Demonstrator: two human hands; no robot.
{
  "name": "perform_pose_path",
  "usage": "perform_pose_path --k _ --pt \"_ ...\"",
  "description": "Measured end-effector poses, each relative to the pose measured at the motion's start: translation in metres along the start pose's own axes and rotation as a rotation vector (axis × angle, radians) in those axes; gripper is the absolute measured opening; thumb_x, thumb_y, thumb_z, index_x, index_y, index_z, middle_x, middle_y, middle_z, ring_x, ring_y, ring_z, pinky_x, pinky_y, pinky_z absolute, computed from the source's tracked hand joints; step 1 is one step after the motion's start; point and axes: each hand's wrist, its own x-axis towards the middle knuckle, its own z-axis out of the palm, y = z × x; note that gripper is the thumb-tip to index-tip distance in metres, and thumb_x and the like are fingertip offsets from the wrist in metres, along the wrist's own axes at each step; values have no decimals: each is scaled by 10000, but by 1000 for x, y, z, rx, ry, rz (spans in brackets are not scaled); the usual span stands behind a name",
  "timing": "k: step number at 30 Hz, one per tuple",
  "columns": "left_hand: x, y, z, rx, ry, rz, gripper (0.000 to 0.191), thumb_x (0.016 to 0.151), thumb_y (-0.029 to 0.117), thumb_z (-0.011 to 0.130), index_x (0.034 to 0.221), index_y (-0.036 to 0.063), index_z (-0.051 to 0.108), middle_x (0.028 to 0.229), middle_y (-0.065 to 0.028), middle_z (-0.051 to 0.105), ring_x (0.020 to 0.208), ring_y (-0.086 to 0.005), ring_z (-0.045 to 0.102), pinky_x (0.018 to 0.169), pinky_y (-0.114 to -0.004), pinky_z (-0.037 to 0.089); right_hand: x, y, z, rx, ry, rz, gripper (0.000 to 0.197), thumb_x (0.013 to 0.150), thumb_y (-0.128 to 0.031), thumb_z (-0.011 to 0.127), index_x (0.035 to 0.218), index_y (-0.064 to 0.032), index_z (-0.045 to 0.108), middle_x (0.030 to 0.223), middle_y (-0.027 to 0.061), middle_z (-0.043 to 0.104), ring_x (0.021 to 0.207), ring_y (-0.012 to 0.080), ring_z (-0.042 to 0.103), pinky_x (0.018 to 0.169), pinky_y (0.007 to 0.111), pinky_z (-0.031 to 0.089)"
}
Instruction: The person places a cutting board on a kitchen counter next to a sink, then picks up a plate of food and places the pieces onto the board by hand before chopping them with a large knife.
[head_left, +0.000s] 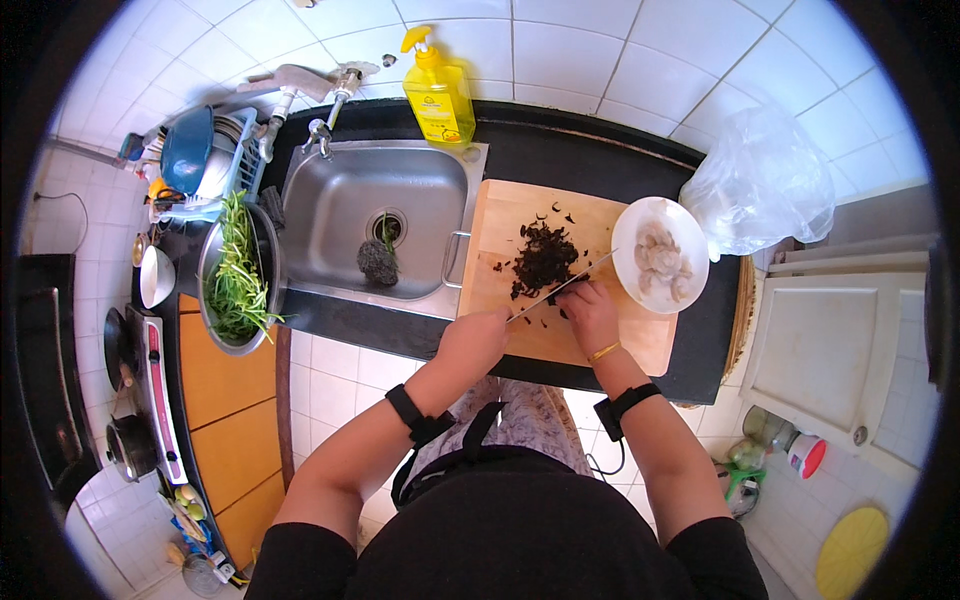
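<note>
My left hand (476, 341) is closed around the handle of a kitchen knife (559, 287), its thin blade pointing up and right across a wooden cutting board (487, 255). Fingers of my right hand (590, 311) press a dark piece of food (574, 283) against the board, close beside the blade. Left of those fingers lies a loose heap of chopped dark food (544, 259), possibly black fungus, with scattered bits around it. A white plate (624, 262) of peeled, raw-looking shrimp (661, 259) overlaps the board's right side. The knife handle is hidden by my left hand.
Left of the board is a steel sink (330, 217) containing a scouring pad (377, 262). A metal bowl (277, 262) of green vegetables (238, 277) sits at its left. Behind stand a yellow soap bottle (440, 101) and a blue dish rack (247, 161). A plastic bag (757, 180) is at right.
</note>
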Motion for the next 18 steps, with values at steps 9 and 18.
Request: perform_pose_path --k 9,18 --pt "-13 16 -26 48 -16 -40 162 919 190 564 995 56 612 781 -184 678 784 -395 677 687 -524 529 -7 3 -3 -8 -23 -10 214 735 -38 652 933 -103 702 995 58 644 968 297 590 804 396 534" --pt "0 18 4 85 -11 -76 181 945 211 550 1044 87 637 801 -189 685 766 -399 674 685 -516 535 -11 10 5 -6 -9 -33 210 722 -22 668 912 -106 700 975 61 645 956 298 600 805 396 540"
